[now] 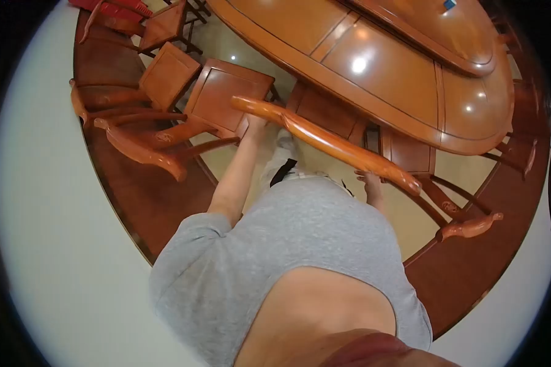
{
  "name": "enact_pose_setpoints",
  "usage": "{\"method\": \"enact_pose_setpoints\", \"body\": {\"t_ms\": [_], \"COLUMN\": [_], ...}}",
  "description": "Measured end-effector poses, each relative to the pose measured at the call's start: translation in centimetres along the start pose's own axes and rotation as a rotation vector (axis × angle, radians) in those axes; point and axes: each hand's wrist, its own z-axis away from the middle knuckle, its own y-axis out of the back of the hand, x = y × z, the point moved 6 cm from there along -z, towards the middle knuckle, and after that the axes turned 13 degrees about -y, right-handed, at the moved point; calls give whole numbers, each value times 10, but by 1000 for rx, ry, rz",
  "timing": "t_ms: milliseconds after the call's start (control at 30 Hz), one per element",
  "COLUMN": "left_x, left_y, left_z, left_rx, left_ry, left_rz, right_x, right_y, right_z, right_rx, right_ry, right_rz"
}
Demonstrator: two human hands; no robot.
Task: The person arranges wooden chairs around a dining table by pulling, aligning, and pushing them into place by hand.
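A polished wooden chair's curved top rail (330, 144) runs diagonally across the middle of the view, in front of my body. My left hand (257, 120) reaches up to the rail's left part, beside a wooden seat (226, 92); its fingers are hidden behind the rail. Close to the lower edge of the rail's right part is my right hand (370, 179), its visible fingers slightly apart; whether they touch the wood is unclear.
A large rounded wooden table (398, 92) with a raised centre lies ahead, a small blue item (450, 4) on it. More wooden chairs stand at the left (141, 150) and right (471, 227). A red object (119, 7) is at the upper left. Pale floor shows between the furniture.
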Motion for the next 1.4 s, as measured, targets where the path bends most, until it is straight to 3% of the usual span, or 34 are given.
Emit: {"method": "enact_pose_setpoints", "body": {"t_ms": [67,100,167,300,433,500,800,967,1100,1167,1233,1267,1333,1400], "left_x": [5,3,62,125,134,128,122,90,46,51,57,53,60,52], "left_y": [5,-27,27,64,69,61,18,-22,-40,-35,-42,-37,-46,-42], "left_z": [4,-39,-78,-101,-120,-121,-133,-129,-108,-83,-56,-54,-39,-36], "left_rx": [-134,-158,113,211,122,90,-42,-203,-347,-376,-648,-637,-915,-919], "left_ry": [-153,-103,-143,-139,-119,-82,-21,96,338,421,367,367,152,258], "left_rz": [387,493,14,-77,-78,-42,1,-180,-692,-688,-254,-251,-54,9], "right_x": [5,-62,-119,-157,-186,-174,-169,-161,-160,-153,-153,-153,-159,-154], "right_y": [7,29,-71,-126,-143,-136,-146,-136,-127,-132,-132,-130,-131,-138], "right_z": [-23,-3,42,65,100,89,78,75,69,55,47,45,52,54], "right_rx": [-55,40,75,-67,63,69,-41,10,130,138,159,151,200,105], "right_ry": [526,569,333,211,269,175,70,58,103,127,176,176,220,116], "right_rz": [-407,-344,4,-125,-115,-159,-26,-202,20,136,298,307,486,426]}}
